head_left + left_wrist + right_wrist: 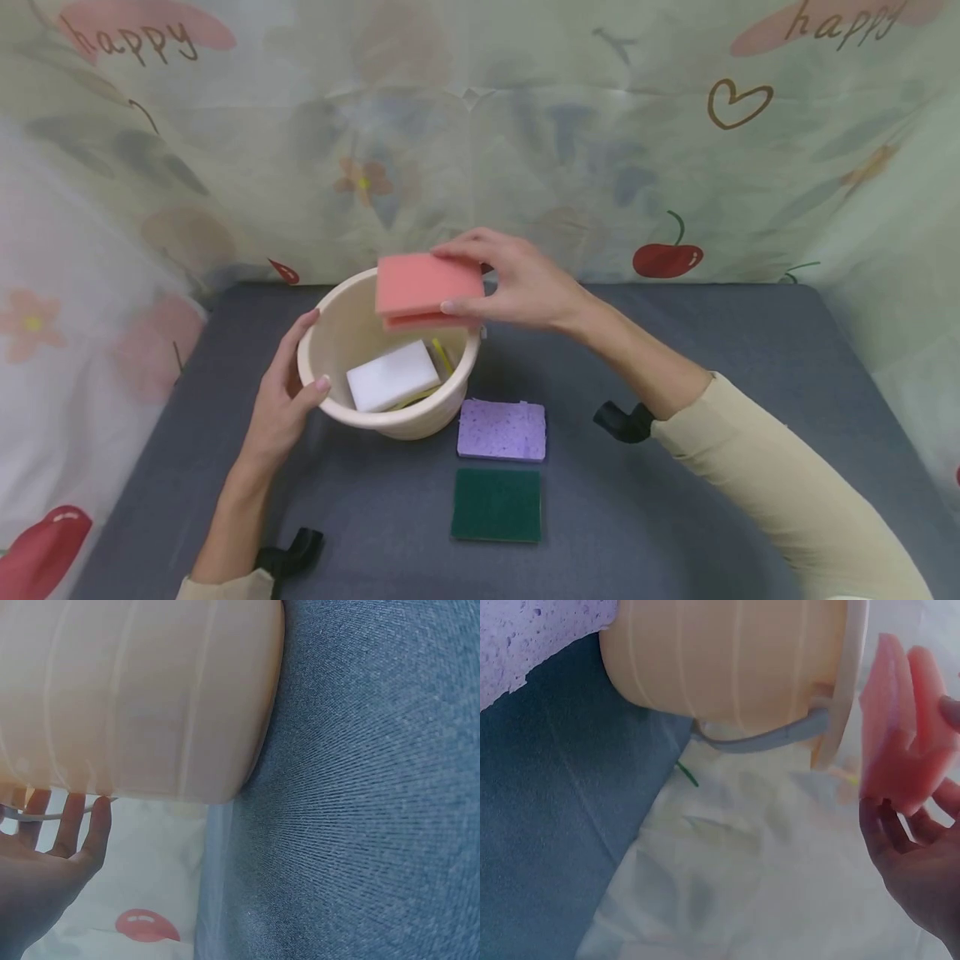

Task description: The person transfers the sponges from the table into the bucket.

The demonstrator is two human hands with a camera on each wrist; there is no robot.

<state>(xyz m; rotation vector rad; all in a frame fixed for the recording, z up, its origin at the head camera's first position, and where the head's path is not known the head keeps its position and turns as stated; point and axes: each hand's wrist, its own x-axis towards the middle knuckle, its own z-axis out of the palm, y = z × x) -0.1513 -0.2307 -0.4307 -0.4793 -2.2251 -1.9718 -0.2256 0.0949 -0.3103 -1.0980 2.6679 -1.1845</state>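
A cream bucket [309,367] stands on the grey table, its mouth facing up. My left hand [273,408] grips its left rim, thumb over the edge and fingers along the outer wall. Above the far right part of the mouth, my right hand [525,283] pinches a pink sponge [427,283] between thumb and fingers. The right wrist view shows a deep gap splitting this pink sponge [900,742] into two layers. Inside the bucket lie a white sponge block [393,377] and something yellow [442,356], partly hidden beneath and beside it.
Right of the bucket lies a purple speckled sponge [501,430], with a dark green scouring pad [496,505] nearer me. A grey handle [772,739] hangs on the bucket's side. Behind the table [637,517] rises a patterned curtain [480,167].
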